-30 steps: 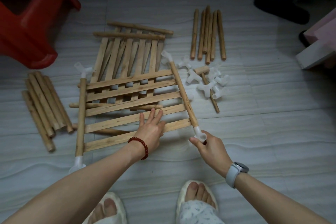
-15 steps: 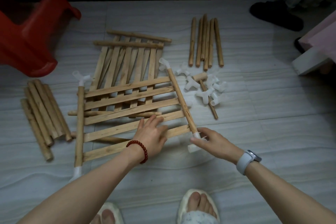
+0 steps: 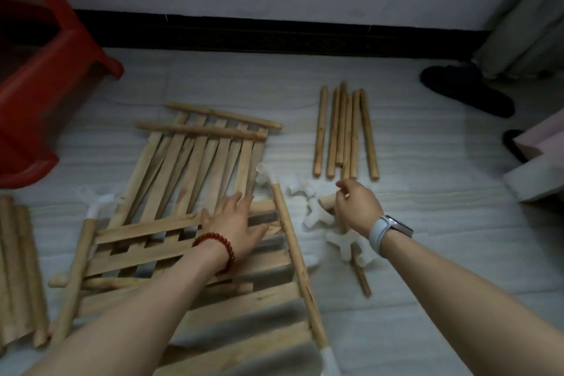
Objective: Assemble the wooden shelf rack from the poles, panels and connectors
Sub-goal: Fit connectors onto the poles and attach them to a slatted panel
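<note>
Slatted panel flat among poles

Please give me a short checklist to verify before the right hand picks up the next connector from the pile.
1. Left hand flat on the slatted panel, steadying it: ok.
2. Right hand above the white connectors: ok.
3. Right hand free of any part: cannot tell, fingers curled near a short pole.
4. Connector fitted on the side pole at far end: ok.
5. Spare poles within reach: ok.
</note>
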